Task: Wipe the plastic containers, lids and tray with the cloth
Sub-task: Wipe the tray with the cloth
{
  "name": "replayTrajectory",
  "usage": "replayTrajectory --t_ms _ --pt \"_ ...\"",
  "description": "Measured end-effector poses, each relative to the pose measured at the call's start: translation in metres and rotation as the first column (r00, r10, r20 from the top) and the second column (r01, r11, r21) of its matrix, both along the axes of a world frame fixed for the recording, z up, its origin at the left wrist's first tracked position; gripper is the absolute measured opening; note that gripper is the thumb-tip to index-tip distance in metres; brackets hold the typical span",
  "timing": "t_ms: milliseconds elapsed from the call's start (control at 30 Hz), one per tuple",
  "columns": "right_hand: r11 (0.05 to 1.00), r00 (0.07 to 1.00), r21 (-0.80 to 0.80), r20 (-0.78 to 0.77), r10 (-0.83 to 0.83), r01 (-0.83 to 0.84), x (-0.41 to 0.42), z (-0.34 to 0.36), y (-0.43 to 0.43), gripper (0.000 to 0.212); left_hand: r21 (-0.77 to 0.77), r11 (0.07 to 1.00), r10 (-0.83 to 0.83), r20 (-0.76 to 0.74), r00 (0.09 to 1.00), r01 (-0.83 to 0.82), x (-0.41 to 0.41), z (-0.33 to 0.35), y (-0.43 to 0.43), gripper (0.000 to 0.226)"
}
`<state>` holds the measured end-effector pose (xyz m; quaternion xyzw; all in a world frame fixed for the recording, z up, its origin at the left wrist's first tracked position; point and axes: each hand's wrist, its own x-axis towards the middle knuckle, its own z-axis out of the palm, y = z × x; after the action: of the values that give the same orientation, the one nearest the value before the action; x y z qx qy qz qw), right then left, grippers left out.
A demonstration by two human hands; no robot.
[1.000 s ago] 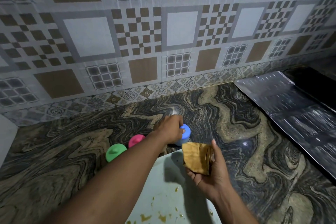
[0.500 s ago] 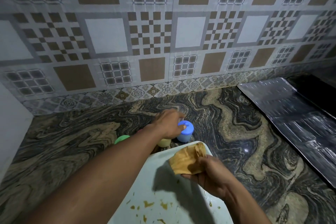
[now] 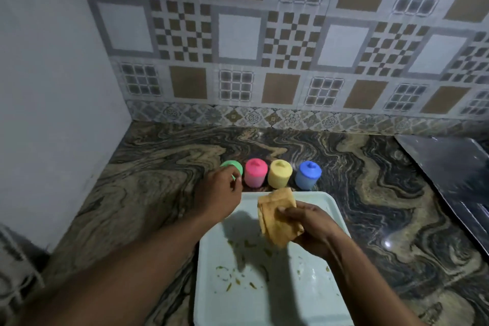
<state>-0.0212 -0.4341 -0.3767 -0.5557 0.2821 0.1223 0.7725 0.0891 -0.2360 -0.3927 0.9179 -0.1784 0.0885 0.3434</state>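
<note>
Four small lidded plastic containers stand in a row on the counter: green (image 3: 232,165), pink (image 3: 254,173), yellow (image 3: 279,173) and blue (image 3: 307,175). My left hand (image 3: 218,197) reaches to the green one, its fingers curled round the lower part and hiding it. A folded tan cloth (image 3: 276,213) is gripped in my right hand (image 3: 311,230), above the far half of a pale tray (image 3: 325,296). The tray lies in front of the containers and carries yellow-green food smears.
The marbled stone counter (image 3: 383,219) ends at a patterned tile wall behind and a plain white wall (image 3: 53,87) on the left. A dark shiny metal sheet (image 3: 455,180) lies at the right edge.
My left hand has left the blue container and moved left to the green one. My right hand still holds the cloth over the tray. The view has swung left.
</note>
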Motion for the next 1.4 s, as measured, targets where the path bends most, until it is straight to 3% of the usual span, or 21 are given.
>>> replayTrajectory --t_ms 133,233,300,400,500,633,733,967,1100,1267,1333,1400 --pt "0.99 0.995 -0.105 -0.058 0.087 -0.092 0.003 -0.005 0.019 0.015 0.179 0.962 0.254 -0.324 0.911 -0.205 -0.014 -0.029 0.038 0.018" --pt "0.959 0.982 -0.214 -0.025 0.188 -0.188 0.009 -0.005 0.031 0.019 0.281 0.939 0.322 -0.506 0.8 -0.2 -0.019 -0.039 0.055 0.032" --pt "0.878 0.953 -0.396 0.023 0.301 -0.268 0.016 -0.002 0.039 0.023 0.264 0.943 0.319 -0.558 0.766 -0.201 -0.022 -0.043 0.061 0.038" --pt "0.665 0.858 -0.697 0.142 0.493 -0.267 0.039 0.0 0.055 0.021 0.161 0.964 0.265 -0.655 0.708 -0.212 -0.022 -0.041 0.072 0.037" --pt "0.391 0.789 -0.908 0.127 0.601 -0.152 0.068 -0.011 0.072 0.016 0.002 0.953 0.199 -0.76 0.619 -0.303 -0.02 -0.039 0.08 0.024" --pt "0.053 0.691 -0.997 0.003 0.723 -0.051 0.071 -0.04 0.1 0.037 0.002 0.932 0.22 -0.8 0.559 -0.363 -0.015 -0.044 0.079 0.019" --pt "-0.088 0.614 -0.993 -0.116 0.781 -0.076 0.05 -0.071 0.116 0.05 -0.024 0.911 0.217 -0.821 0.528 -0.412 -0.015 -0.047 0.078 0.015" --pt "-0.198 0.628 -0.98 -0.146 0.764 0.013 0.021 -0.081 0.131 0.048 -0.031 0.892 0.233 -0.822 0.519 -0.45 -0.012 -0.052 0.075 0.014" --pt "-0.215 0.527 -0.976 -0.167 0.833 0.029 -0.031 -0.08 0.13 0.051 -0.043 0.892 0.221 -0.827 0.517 -0.45 -0.014 -0.05 0.076 0.011" --pt "-0.244 0.364 -0.965 -0.261 0.894 -0.092 -0.089 -0.072 0.129 0.045 -0.05 0.885 0.239 -0.804 0.545 -0.462 -0.014 -0.051 0.077 0.013" --pt "-0.175 0.353 -0.966 -0.234 0.906 -0.192 -0.091 -0.065 0.12 0.048 -0.021 0.905 0.259 -0.764 0.591 -0.425 -0.018 -0.055 0.076 0.022" --pt "0.044 0.481 -0.952 -0.114 0.869 -0.304 -0.079 -0.05 0.109 0.048 0.061 0.938 0.29 -0.676 0.678 -0.34 -0.024 -0.059 0.074 0.033"
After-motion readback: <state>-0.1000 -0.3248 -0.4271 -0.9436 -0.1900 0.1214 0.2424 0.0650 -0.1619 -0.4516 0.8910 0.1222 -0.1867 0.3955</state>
